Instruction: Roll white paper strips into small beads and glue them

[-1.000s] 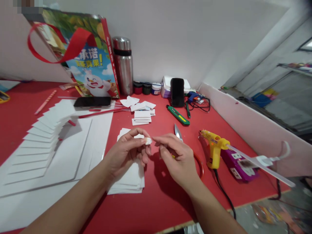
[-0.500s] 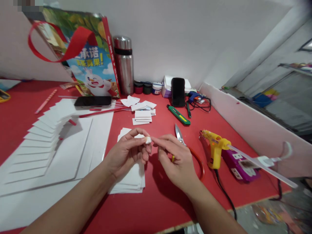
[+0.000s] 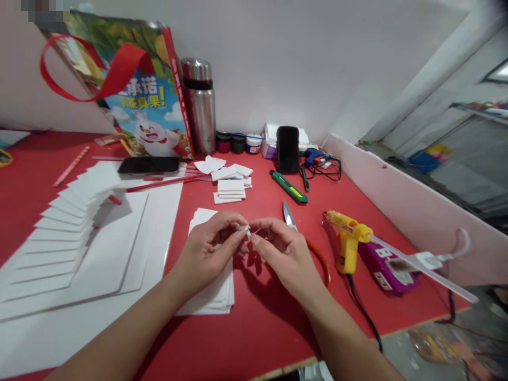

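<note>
Between the fingertips of both hands is a small white piece (image 3: 245,229), its kind too small to make out. My left hand (image 3: 212,246) pinches it from the left. My right hand (image 3: 280,248) meets it with thumb and forefinger from the right, fingers curled. Beneath my left hand lies a stack of white cards (image 3: 214,296). Scissors with orange-red handles (image 3: 323,262) lie partly hidden behind my right hand. A yellow hot glue gun (image 3: 349,243) with a long clear stick stands to the right of it.
White cards fanned like curved stairs (image 3: 51,248) stand on a white board (image 3: 35,338) at left. Small white pieces (image 3: 230,188), a green utility knife (image 3: 289,187), a phone (image 3: 148,164), a steel flask (image 3: 200,108) and a gift bag (image 3: 154,114) are farther back. A purple box (image 3: 391,272) sits at right.
My right thumb and fingers have closed in on the small white piece, and my left hand has turned over it. The view has shifted slightly.
</note>
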A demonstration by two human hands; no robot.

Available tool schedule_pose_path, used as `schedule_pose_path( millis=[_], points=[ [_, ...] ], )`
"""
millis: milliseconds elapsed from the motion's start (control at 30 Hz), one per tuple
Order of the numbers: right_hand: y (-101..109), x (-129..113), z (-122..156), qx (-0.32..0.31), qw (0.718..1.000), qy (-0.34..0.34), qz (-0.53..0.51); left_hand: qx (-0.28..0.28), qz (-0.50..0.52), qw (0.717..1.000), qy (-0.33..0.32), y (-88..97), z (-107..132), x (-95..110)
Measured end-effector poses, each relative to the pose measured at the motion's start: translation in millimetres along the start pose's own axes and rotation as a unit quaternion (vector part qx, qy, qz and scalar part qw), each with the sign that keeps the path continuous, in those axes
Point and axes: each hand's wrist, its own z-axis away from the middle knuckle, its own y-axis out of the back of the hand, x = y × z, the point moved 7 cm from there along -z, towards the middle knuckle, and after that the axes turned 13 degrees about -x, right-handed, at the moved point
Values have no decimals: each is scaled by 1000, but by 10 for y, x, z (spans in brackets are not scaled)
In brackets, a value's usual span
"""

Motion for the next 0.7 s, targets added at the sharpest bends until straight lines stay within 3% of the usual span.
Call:
schedule_pose_path(
  millis=[133, 300, 700],
  points=[
    [44, 41, -5, 20, 998, -21, -56, -5, -79, 997, -23, -17, 10, 38],
    [49, 123, -10, 22, 993, -46, -104, -3, -107, 994, -26, -16, 23, 46],
    [69, -47, -11, 11, 999, 33, 25, -3, -139, 990, -32, 41, 48, 51]
  ],
)
